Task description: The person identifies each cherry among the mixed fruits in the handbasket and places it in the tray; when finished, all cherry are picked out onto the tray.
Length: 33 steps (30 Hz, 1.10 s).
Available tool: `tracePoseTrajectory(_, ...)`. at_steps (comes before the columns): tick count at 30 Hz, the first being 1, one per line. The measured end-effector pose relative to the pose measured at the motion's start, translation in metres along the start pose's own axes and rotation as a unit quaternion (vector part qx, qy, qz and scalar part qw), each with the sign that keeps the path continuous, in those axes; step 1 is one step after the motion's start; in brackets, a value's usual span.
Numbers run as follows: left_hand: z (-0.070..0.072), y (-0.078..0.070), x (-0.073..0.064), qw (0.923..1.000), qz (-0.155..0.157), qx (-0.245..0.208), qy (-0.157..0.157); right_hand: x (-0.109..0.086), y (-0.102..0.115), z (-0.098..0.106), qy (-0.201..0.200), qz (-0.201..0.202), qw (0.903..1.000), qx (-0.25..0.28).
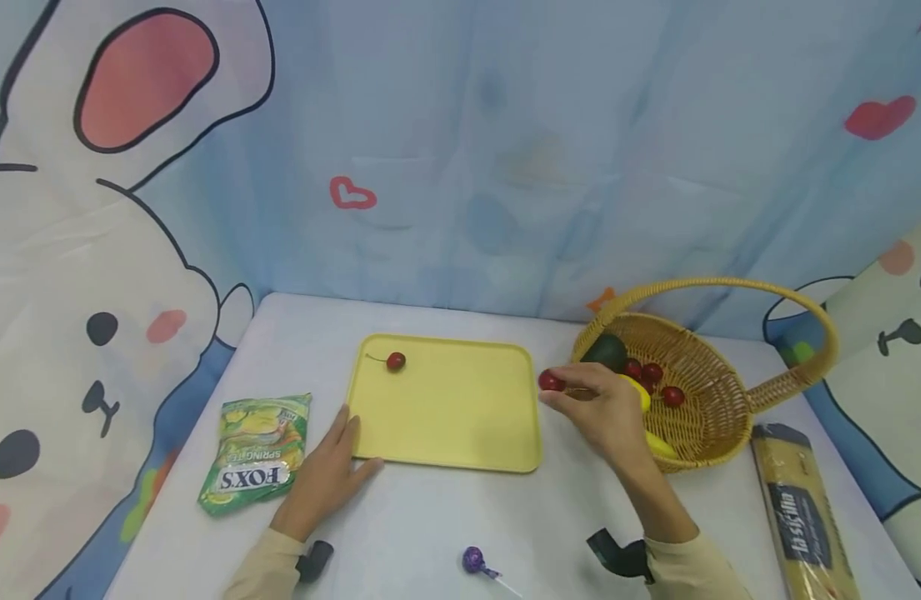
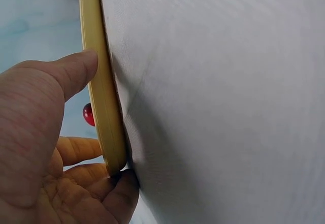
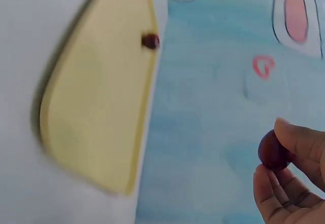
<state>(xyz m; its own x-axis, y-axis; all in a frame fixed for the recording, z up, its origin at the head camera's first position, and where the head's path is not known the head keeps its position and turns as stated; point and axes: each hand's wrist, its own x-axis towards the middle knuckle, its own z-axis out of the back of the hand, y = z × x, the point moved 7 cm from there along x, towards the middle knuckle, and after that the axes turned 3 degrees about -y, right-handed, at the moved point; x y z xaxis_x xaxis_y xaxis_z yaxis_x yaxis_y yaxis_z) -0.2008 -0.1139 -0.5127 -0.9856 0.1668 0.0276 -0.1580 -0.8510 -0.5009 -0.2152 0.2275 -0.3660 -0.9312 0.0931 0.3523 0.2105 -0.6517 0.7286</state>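
A yellow tray (image 1: 445, 408) lies on the white table, with one stemmed cherry (image 1: 396, 361) near its far left corner. My left hand (image 1: 328, 479) holds the tray's near left corner; in the left wrist view the thumb (image 2: 81, 71) presses the rim and the fingers curl around the corner. Between thumb and fingertips, my right hand (image 1: 598, 408) pinches another dark red cherry (image 1: 552, 381), just off the tray's right edge. Behind that hand stands a wicker basket (image 1: 703, 417) holding several cherries (image 1: 673, 397), a dark green fruit (image 1: 606, 352) and something yellow, partly hidden.
A green Fox's candy bag (image 1: 257, 450) lies left of the tray. Near the front of the table is a purple-wrapped lollipop (image 1: 475, 560). A long pasta package (image 1: 801, 517) lies at the right, below the basket and its tall arched handle (image 1: 730, 283). A printed curtain hangs behind.
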Motion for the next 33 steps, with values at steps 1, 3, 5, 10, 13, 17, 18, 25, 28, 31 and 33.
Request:
tracePoseTrajectory(1,0.0,0.0,0.0,1.0,0.0,-0.001,0.001,0.001,0.004,-0.013,0.013,0.003,0.9999,0.01)
tracePoseTrajectory(3,-0.001,-0.001,0.001,1.0,0.005,-0.007,0.005,0.003,0.01,-0.038,0.039,0.007,0.9987,0.033)
tracePoseTrajectory(5,-0.003,-0.001,0.001,0.9999,0.007,-0.012,0.008,0.006,0.013,-0.062,0.055,0.009,0.9976,0.041)
tracePoseTrajectory(10,-0.006,-0.003,0.003,0.9998,0.001,-0.017,0.007,0.015,0.011,-0.117,0.068,0.01,0.9968,0.041)
tracePoseTrajectory(13,-0.006,-0.003,0.003,0.9999,0.0,-0.012,0.003,0.022,0.007,-0.147,0.071,0.011,0.9966,0.039)
tracePoseTrajectory(17,-0.004,-0.001,0.002,1.0,0.002,-0.009,-0.003,0.03,-0.004,-0.18,0.081,0.003,0.9961,0.036)
tracePoseTrajectory(18,-0.004,0.0,0.002,1.0,0.001,-0.009,-0.003,0.032,-0.007,-0.187,0.084,-0.004,0.9959,0.033)
tracePoseTrajectory(25,-0.005,0.001,0.001,1.0,-0.005,-0.007,-0.004,0.039,-0.027,-0.218,0.103,-0.057,0.993,0.011)
tracePoseTrajectory(28,-0.005,0.002,0.001,1.0,-0.003,-0.005,-0.006,0.044,-0.028,-0.224,0.104,-0.056,0.9929,0.009)
tracePoseTrajectory(31,-0.003,0.002,0.001,0.9999,-0.006,-0.003,-0.011,0.049,-0.027,-0.227,0.103,-0.055,0.9932,0.006)
tracePoseTrajectory(33,-0.002,0.001,0.001,0.9998,-0.01,-0.002,-0.015,0.051,-0.026,-0.228,0.103,-0.058,0.993,0.001)
